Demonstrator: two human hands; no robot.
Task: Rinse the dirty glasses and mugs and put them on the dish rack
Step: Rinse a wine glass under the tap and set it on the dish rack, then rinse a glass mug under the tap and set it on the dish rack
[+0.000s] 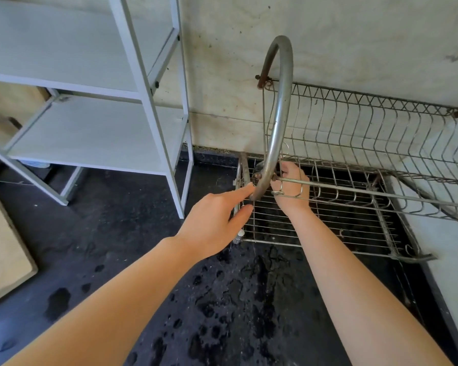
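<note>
No glass or mug shows in the head view. A curved metal faucet pipe [280, 107] arches up from the back left corner of a wire dish rack [354, 215] on the dark counter. My left hand [212, 223] reaches in from the left, its straight index finger touching the pipe's lower end and its thumb at the rack's left rail. My right hand [291, 188] sits inside the rack behind the front rail, fingers curled close against the base of the pipe. What those fingers grip is partly hidden by the pipe and the rail.
The rack has a raised wire plate tier [368, 128] along the wall. A white shelf unit [95, 133] stands on the left. The black counter [236, 299] is wet with splashes. A pale board [3, 254] lies at the far left.
</note>
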